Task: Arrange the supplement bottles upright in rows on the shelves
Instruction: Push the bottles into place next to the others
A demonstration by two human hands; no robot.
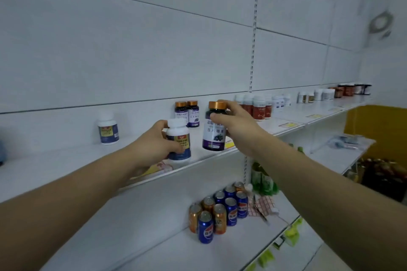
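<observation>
The purple-labelled bottle [214, 132] with the copper cap is upright at the front edge of the upper shelf [55, 167], the right hand [236, 126] clamped on it from the side, fingers curled over the cap and thumb across the shoulder. Just to its left the white-capped bottle [178, 139], blue and yellow on the label, is also upright at the front lip, the left hand [154, 144] wrapped round its lower body from the left with the thumb on the label. Whether either base rests on the shelf or hangs just above it cannot be told. The step in hand looks like placing: each bottle is being brought to its own kind. The next move calls for carrying the purple one back and slightly left to line up before the pair of matching purple bottles [187, 114] by the back wall, and the white one further left toward the lone white bottle [108, 130], setting both flat before letting go. Red-labelled bottles [257, 106] stand further right along the same shelf, and drink cans [220, 209] cluster on the lower shelf [154, 237].
</observation>
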